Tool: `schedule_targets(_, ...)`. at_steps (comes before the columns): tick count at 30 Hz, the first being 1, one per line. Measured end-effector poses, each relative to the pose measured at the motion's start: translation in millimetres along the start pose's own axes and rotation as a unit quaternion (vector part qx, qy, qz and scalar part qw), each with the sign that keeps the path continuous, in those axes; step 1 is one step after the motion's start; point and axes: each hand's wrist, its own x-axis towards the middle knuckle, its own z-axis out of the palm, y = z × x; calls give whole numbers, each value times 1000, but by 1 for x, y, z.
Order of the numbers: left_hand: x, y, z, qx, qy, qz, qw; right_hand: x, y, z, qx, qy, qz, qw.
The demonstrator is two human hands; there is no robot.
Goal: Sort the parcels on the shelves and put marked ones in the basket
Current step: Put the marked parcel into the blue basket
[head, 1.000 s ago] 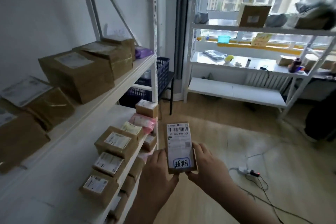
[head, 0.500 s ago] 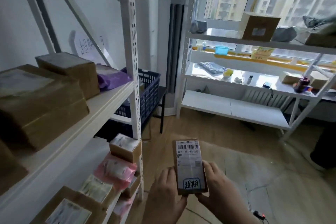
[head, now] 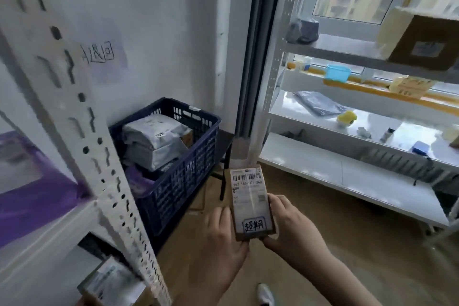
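Fingers of both hands, left hand [head: 218,238] and right hand [head: 290,228], pinch the marked parcel [head: 250,204] right of the parcel-filled basket [head: 188,181]; a shelf upright [head: 104,156] stands beside the basket.

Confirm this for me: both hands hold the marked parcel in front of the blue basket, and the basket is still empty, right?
Not quite. The head view shows the blue basket already holds parcels, a grey bagged one on top. The rest stands: the left hand and right hand both hold the marked parcel in front of it.
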Motion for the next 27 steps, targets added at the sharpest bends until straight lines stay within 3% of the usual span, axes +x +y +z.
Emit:
schedule_targets(11,242,8,58,159,43,-217,962,317,89,-34,9,-66,-228,971)
schedule_targets(18,333,-16,68,142,120,-230,955,443,94,-15,19,-111,-297,948)
schedule_targets(27,418,-109,63,146,121,-284,940,579,46,37,30,-142,-371,917)
